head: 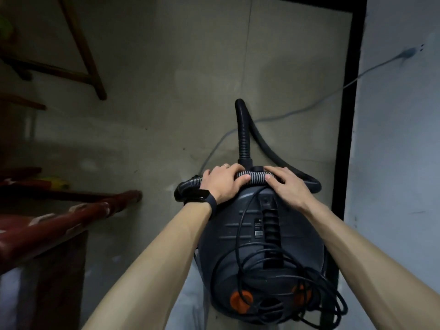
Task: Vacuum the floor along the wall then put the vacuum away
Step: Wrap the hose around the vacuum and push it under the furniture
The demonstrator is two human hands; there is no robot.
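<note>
Nearest the camera, a dark grey canister vacuum cleaner [257,234] with orange wheel hubs stands on the floor between the person's two bare forearms, and a thin black power cord [281,289] lies looped in loose coils over its rear and top. Further forward, both hands rest on the front of the canister, where a ribbed black-and-grey flexible hose [256,176] is laid across it. The left hand [221,184], with a ring on one finger and a black wristband [202,197] at the wrist, has its fingers [240,178] curled over the hose, grasping it. The right hand [287,184] lies flatter, its fingers [273,173] pressed down on the hose rather than wrapped round it. Just beyond the hands, the hose rises from its socket in a tall arch and bends back down to the right of the canister. To the left stands a dark red wooden furniture rail [71,217]. Beyond lies the beige tiled floor [154,91], crossed by a pale blue cable [297,110] that runs up the white wall [400,139] on the right to a plug [409,53], past a black vertical strip [350,115].
</note>
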